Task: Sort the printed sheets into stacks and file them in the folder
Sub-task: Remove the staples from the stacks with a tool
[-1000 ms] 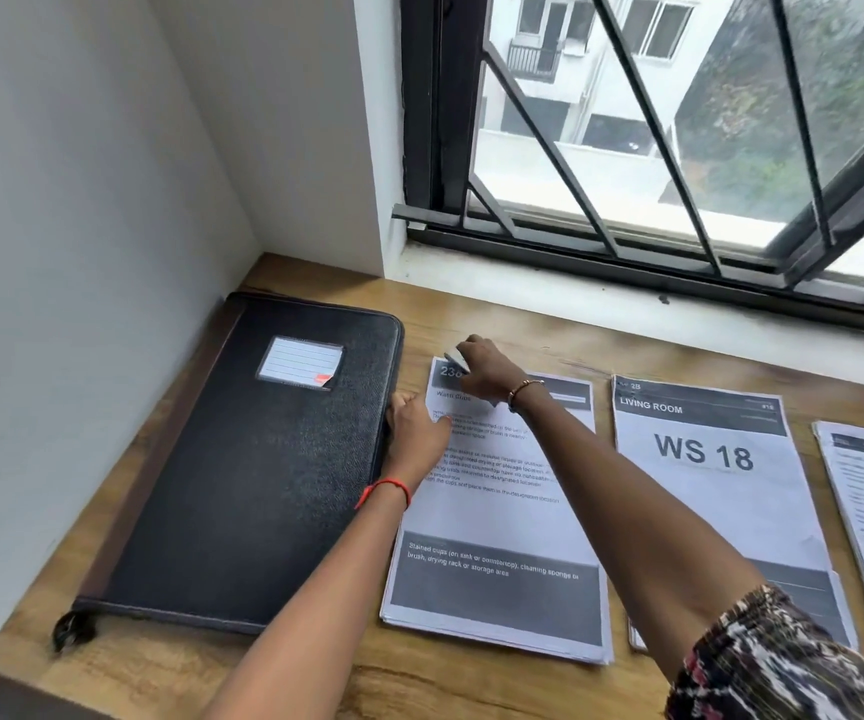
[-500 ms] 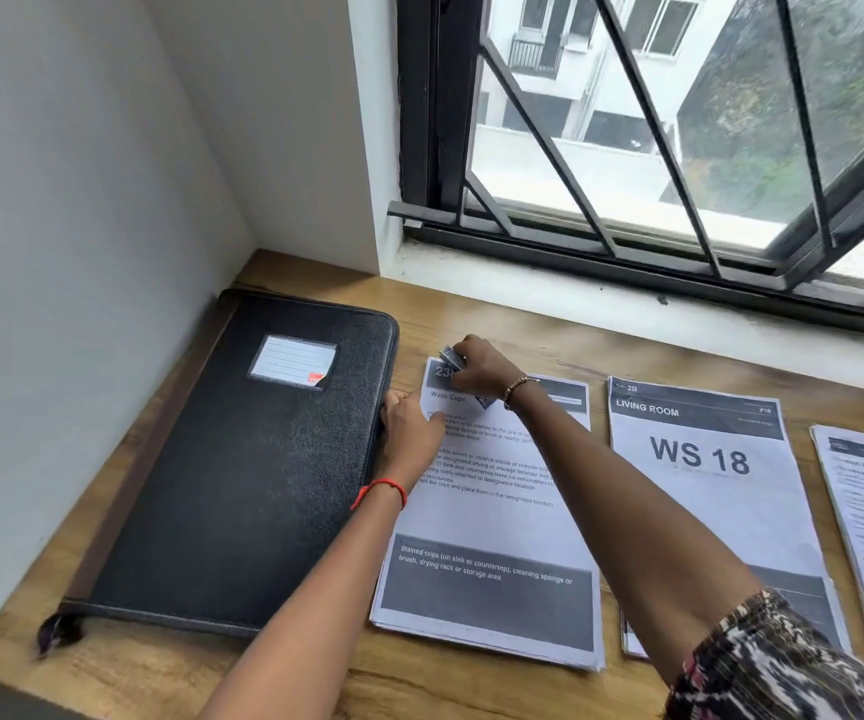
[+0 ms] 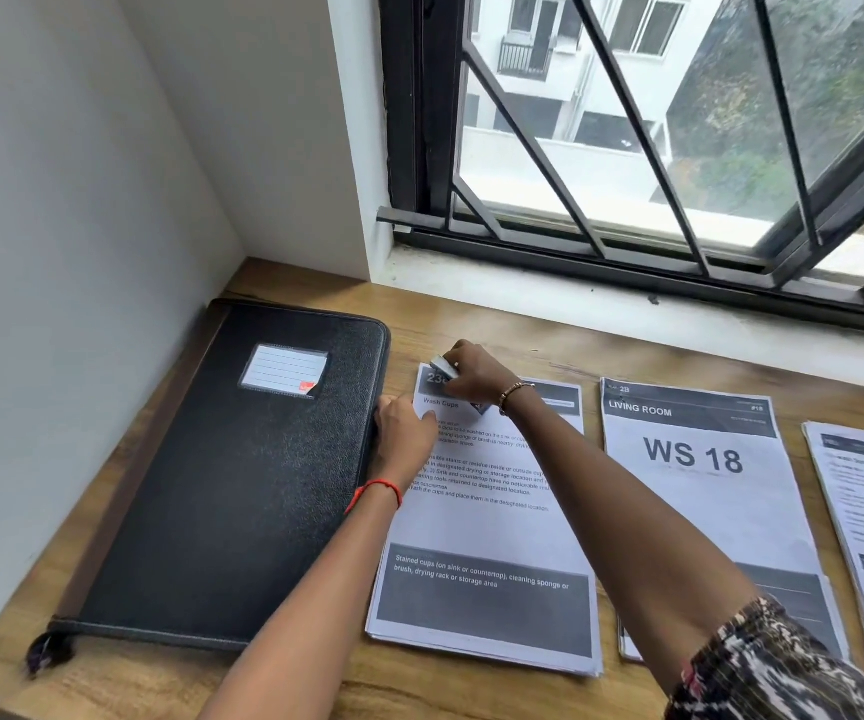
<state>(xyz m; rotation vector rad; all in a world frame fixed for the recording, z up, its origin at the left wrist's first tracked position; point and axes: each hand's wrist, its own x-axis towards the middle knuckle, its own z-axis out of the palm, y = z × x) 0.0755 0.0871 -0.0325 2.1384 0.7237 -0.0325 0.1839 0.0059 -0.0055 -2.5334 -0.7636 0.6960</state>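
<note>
Risen slightly, right hand (image 3: 476,379) pinches an unidentifiable grey item (image 3: 444,367).

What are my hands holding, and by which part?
The right hand grips a small grey object, perhaps a stapler, around its middle at the Wash Cups stack's top-left corner. The left hand holds nothing, just presses that stack's left edge.

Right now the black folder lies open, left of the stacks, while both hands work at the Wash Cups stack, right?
Not quite: the head view shows the black folder closed. It does lie left of the stacks, and the left hand and the right hand, pinching a small grey object, are at the Wash Cups stack.
</note>
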